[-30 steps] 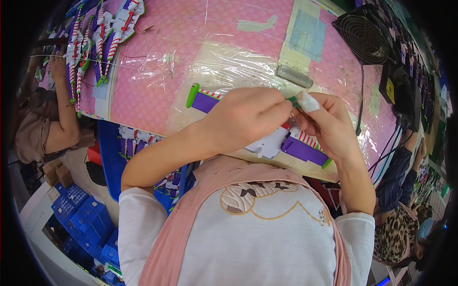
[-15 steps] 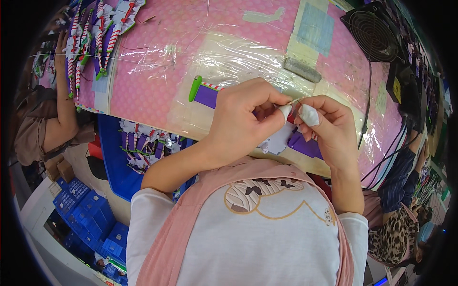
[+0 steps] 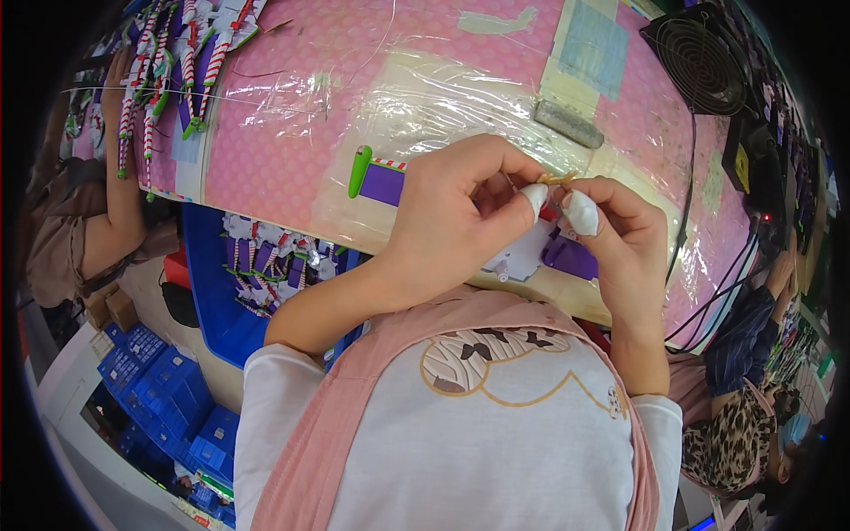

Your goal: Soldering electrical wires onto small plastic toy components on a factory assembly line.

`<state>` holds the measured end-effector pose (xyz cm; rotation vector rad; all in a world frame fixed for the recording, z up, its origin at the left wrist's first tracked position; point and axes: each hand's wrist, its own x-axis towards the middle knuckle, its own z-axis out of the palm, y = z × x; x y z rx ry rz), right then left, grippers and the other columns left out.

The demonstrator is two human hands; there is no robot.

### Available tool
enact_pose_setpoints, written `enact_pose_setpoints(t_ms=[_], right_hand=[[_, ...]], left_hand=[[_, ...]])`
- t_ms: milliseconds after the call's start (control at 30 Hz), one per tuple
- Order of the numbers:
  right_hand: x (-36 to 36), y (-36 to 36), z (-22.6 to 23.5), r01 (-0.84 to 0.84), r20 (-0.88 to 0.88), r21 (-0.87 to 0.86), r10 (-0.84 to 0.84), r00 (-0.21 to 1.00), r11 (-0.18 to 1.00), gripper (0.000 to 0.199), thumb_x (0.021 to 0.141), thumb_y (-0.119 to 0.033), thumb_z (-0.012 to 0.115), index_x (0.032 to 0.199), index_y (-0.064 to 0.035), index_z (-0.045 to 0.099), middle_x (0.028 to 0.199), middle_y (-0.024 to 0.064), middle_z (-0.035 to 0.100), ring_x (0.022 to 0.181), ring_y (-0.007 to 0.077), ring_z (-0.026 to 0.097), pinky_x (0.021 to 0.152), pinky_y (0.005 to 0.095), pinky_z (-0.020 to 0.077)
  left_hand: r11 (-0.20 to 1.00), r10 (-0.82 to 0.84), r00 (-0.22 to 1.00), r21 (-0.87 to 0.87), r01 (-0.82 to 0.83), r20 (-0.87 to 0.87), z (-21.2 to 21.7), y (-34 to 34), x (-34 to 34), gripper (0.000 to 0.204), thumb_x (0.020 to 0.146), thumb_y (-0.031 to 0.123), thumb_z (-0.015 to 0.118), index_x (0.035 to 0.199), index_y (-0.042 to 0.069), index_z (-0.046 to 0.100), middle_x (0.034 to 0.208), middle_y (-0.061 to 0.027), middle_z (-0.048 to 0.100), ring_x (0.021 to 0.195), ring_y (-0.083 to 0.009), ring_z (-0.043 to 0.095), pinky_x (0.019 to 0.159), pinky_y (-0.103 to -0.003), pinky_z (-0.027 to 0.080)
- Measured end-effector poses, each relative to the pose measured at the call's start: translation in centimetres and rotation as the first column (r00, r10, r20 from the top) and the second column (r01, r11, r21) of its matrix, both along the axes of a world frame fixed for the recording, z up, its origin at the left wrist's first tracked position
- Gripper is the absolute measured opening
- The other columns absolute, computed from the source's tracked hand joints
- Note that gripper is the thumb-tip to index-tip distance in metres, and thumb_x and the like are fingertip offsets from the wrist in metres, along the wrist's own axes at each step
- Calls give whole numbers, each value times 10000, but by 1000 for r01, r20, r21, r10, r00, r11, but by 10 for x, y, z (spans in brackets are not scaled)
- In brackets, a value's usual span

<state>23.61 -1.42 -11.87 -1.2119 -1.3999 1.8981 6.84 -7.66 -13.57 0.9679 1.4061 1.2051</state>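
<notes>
Over the pink table, my left hand (image 3: 465,199) pinches one end of a short tan strand (image 3: 557,180), with a white-wrapped thumb tip. My right hand (image 3: 615,221) is closed at the strand's other end, its thumb also wrapped in white. Whether the strand is wire or cord I cannot make out. Below both hands lies a flat toy piece, with a purple panel (image 3: 383,184), a green end (image 3: 359,172) and a red-and-white striped edge showing on the left. A white part (image 3: 518,257) and another purple part (image 3: 571,255) show below my fingers; their middle is hidden.
A grey bar (image 3: 568,124) lies beyond my hands. At the far right stand a black fan (image 3: 693,60) and cables. Similar striped pieces (image 3: 199,66) are piled far left. A blue bin (image 3: 202,305) holds more. A co-worker's arm (image 3: 124,203) is at the left.
My hands have shifted slightly, and the tan strand between the fingertips now shows more plainly. The view has moved a little. Both hands keep their pinch.
</notes>
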Motion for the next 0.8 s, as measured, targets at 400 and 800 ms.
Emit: enact_pose_setpoints(t_ms=[400, 800], right_hand=[[9, 3, -6, -175, 278, 554, 17, 960, 814, 165, 799, 51, 595, 950, 19, 653, 842, 85, 626, 702, 126, 602, 605, 227, 463], [0, -2, 8, -386, 465, 751, -13, 885, 536, 212, 695, 84, 621, 890, 6, 655, 802, 109, 612, 683, 247, 605, 570, 319, 486]], left_hand=[[824, 18, 805, 465, 324, -593, 0, 3, -18, 172, 659, -18, 672, 821, 28, 637, 972, -75, 614, 620, -132, 543, 535, -239, 452], [646, 38, 586, 468, 603, -809, -4, 10, -14, 221, 612, 60, 625, 814, -28, 610, 932, -111, 591, 731, -225, 562, 584, -290, 471]])
